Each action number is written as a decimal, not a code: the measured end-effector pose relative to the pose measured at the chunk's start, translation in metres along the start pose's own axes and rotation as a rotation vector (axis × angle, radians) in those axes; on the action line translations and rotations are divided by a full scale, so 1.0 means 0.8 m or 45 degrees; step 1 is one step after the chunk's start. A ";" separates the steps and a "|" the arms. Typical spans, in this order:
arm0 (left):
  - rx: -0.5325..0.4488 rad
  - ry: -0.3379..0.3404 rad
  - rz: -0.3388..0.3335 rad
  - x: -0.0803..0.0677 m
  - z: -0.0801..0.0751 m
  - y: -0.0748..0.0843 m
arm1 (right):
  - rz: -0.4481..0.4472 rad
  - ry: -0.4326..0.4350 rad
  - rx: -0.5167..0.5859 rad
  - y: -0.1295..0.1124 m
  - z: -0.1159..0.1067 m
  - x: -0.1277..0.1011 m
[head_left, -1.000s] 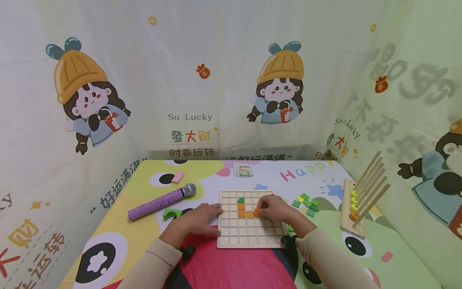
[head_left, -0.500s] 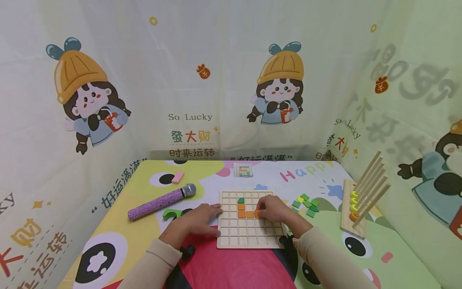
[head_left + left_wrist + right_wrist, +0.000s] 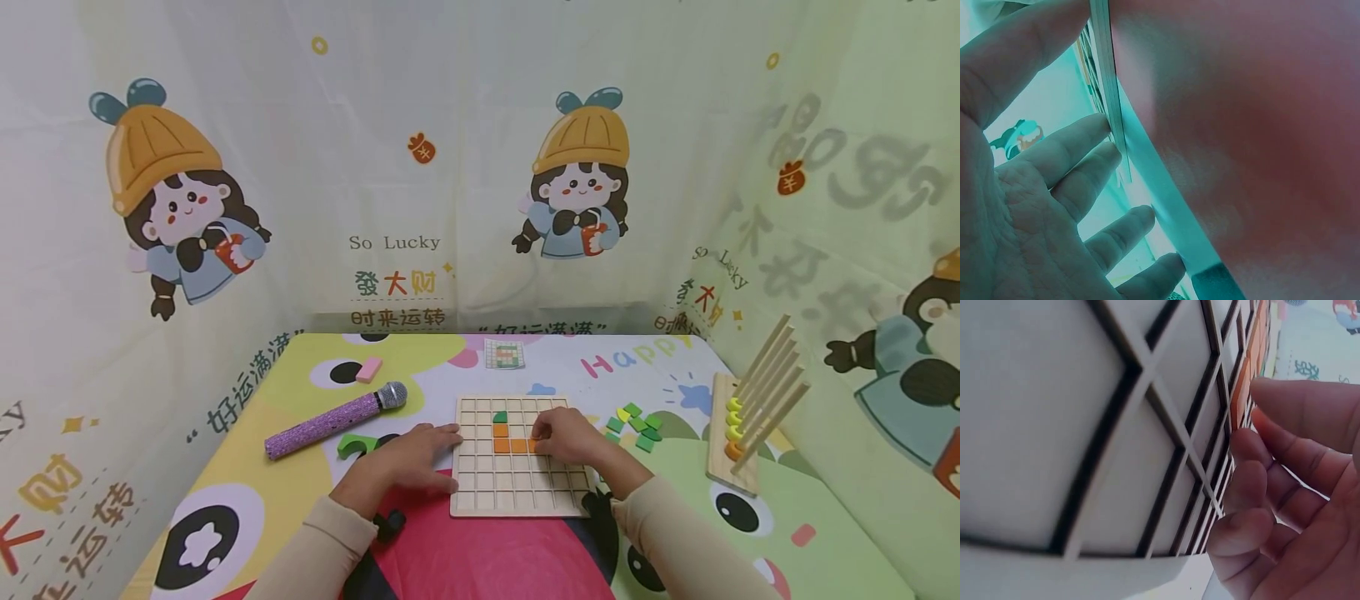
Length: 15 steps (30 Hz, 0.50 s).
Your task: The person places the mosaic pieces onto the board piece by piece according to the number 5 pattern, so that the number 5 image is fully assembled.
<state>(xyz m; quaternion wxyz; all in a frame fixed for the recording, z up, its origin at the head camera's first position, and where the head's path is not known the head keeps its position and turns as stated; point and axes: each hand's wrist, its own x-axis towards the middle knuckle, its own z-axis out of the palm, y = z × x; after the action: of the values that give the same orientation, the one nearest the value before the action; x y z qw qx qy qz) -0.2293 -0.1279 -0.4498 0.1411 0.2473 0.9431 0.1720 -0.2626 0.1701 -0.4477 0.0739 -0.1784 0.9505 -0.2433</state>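
Observation:
A wooden grid board [image 3: 480, 485] lies in front of me. My left hand [image 3: 417, 455] rests at its left edge, fingers spread; the left wrist view shows fingertips [image 3: 1100, 125] at the board's side. My right hand [image 3: 572, 437] pinches a square orange tile [image 3: 532, 447] with thumb and index finger, low in a cell right of centre; its right part is hidden by the fingers. More orange tiles [image 3: 501, 445] form an L to its left, topped by a green tile [image 3: 500, 417] with a rounded corner.
Several green tiles [image 3: 636, 421] lie right of the board, one yellow among them. Behind the board is a pattern card [image 3: 505, 354]. A purple microphone [image 3: 330, 423], a green arch block [image 3: 356, 444] and a pink block [image 3: 369, 369] lie left. A peg stand [image 3: 738, 429] stands far right.
The orange tile in my right hand has gone from raised and tilted to lying level in line with the row. My left hand stays in place.

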 end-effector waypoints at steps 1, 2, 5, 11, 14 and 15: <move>0.002 0.000 -0.005 0.000 0.000 0.000 | -0.002 0.005 0.010 0.002 0.000 -0.001; 0.002 -0.001 -0.008 0.000 0.000 0.000 | -0.002 0.007 0.022 0.004 0.000 -0.001; 0.002 -0.005 -0.014 0.000 0.000 0.000 | 0.012 0.010 0.069 0.009 -0.002 -0.004; 0.005 -0.004 -0.015 -0.001 -0.002 0.001 | 0.039 0.020 0.141 0.022 -0.013 -0.012; 0.004 -0.003 -0.011 -0.001 -0.002 0.001 | 0.062 0.049 0.140 0.035 -0.021 -0.016; 0.003 -0.003 -0.007 -0.001 -0.002 0.001 | 0.074 0.061 0.135 0.040 -0.024 -0.017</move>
<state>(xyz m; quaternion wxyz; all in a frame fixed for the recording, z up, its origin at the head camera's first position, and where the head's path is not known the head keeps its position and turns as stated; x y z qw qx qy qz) -0.2283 -0.1279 -0.4479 0.1423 0.2449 0.9439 0.1700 -0.2642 0.2094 -0.4460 0.0675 -0.1406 0.9426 -0.2952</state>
